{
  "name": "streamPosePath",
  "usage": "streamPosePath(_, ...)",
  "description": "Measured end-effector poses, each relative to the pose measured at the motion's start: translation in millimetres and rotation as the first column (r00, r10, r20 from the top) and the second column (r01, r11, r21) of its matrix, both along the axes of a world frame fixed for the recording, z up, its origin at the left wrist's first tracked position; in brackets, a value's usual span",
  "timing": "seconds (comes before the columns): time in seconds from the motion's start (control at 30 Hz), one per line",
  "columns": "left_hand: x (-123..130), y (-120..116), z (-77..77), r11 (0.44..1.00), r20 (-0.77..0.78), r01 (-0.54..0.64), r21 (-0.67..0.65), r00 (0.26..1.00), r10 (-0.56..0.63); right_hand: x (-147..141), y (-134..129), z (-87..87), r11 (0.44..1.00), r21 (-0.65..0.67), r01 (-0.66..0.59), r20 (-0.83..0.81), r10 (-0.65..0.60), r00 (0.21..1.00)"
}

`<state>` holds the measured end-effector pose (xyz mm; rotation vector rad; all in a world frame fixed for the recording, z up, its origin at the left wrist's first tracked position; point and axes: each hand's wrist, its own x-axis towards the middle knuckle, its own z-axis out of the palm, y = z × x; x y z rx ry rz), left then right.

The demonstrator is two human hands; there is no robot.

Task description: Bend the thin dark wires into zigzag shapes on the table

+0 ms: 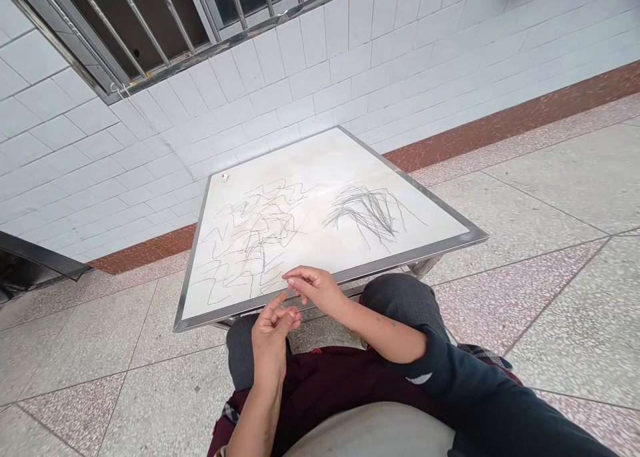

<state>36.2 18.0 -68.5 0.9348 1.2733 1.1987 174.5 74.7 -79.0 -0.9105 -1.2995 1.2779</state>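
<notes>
Above the near edge of a white table point(320, 160) with a grey metal rim, my left hand point(273, 333) and my right hand point(315, 290) are close together. Each has thumb and fingertips pressed together; whatever they hold is too thin to make out. On the left part of the tabletop, thin dark bent strands point(257, 233) lie spread and crossing one another. A denser bundle of similar dark strands point(373, 210) lies on the right part.
A small white and red item point(225, 177) sits at the table's far left corner. Behind the table stands a white tiled wall point(300, 77) with a barred window point(150, 17). My knees are at the table's near edge.
</notes>
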Motion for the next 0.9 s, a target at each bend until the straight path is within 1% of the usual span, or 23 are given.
streamPosePath(0.1, 0.7, -1.5, 0.5, 1.000, -0.021, -0.008, 0.023, 1.000, 0.009, 4.1, 1.1, 0.7, 1.000, 0.026, -0.014, 0.037, 0.013, 0.999)
streamPosePath(0.17, 0.7, -1.9, 0.6, 0.999, -0.044, 0.003, 0.038, 0.999, -0.001, 5.7, 1.0, 1.2, 0.999, 0.048, 0.002, 0.089, -0.007, 0.996)
streamPosePath(0.3, -1.0, -1.9, -1.4, 0.998, -0.080, 0.042, 0.052, 0.996, -0.038, 6.5, 0.2, -0.2, 0.990, 0.138, 0.042, 0.179, -0.067, 0.982)
streamPosePath(0.57, -1.3, -2.6, -6.8, 0.995, -0.059, 0.078, 0.059, 0.995, -0.075, 4.1, 0.3, -7.2, 0.960, 0.274, 0.050, 0.270, -0.127, 0.955)
streamPosePath(0.63, -1.0, -3.0, -8.0, 0.995, -0.054, 0.080, 0.054, 0.996, -0.077, 4.6, 1.6, -7.4, 0.937, 0.347, 0.044, 0.296, -0.154, 0.943)
streamPosePath(0.73, -1.2, -3.8, -9.9, 0.996, -0.051, 0.081, 0.038, 0.996, -0.079, 6.0, 4.7, -8.2, 0.878, 0.478, 0.026, 0.329, -0.206, 0.921)
streamPosePath(0.8, -1.6, -4.4, -10.7, 0.996, -0.049, 0.090, 0.030, 0.995, -0.088, 7.0, 6.8, -9.5, 0.850, 0.526, 0.011, 0.346, -0.226, 0.911)
streamPosePath(0.9, -2.0, -5.1, -10.6, 0.993, -0.059, 0.109, 0.035, 0.993, -0.107, 8.3, 8.5, -11.5, 0.828, 0.561, -0.009, 0.362, -0.236, 0.902)
